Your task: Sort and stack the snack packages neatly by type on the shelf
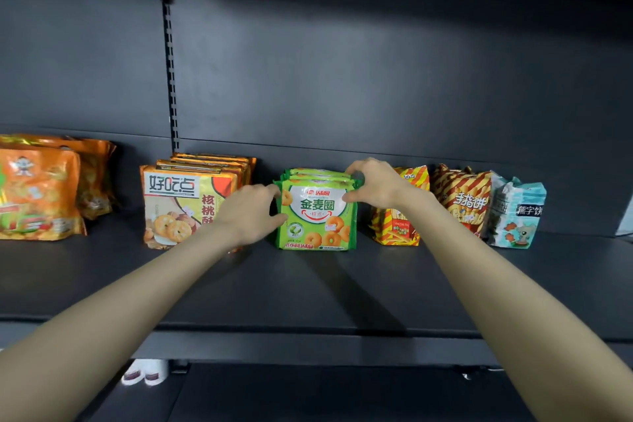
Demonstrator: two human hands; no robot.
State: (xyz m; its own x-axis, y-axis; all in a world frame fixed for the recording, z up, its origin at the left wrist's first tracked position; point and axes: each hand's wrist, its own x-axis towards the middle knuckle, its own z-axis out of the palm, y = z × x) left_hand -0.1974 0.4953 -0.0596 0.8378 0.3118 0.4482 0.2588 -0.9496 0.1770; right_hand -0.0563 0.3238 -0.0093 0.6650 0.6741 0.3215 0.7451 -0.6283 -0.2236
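Observation:
A row of green ring-biscuit packs (pixel 317 216) stands upright in the middle of the dark shelf (pixel 308 288). My left hand (pixel 251 212) presses against the left edge of the front green pack, fingers curled on it. My right hand (pixel 375 183) grips the top right corner of the same row. To the left stands a row of yellow-orange walnut-biscuit packs (pixel 171 205), partly hidden by my left hand. Red-and-yellow striped stick-snack bags (pixel 399 219) stand just right of the green packs, behind my right wrist.
Orange snack bags (pixel 37 195) lean at the far left. A brown striped bag (pixel 462 199) and a pale blue bear-biscuit bag (pixel 517 212) stand at the right. A slotted upright (pixel 170 79) divides the back panel. The lower shelf holds two white items (pixel 145 372).

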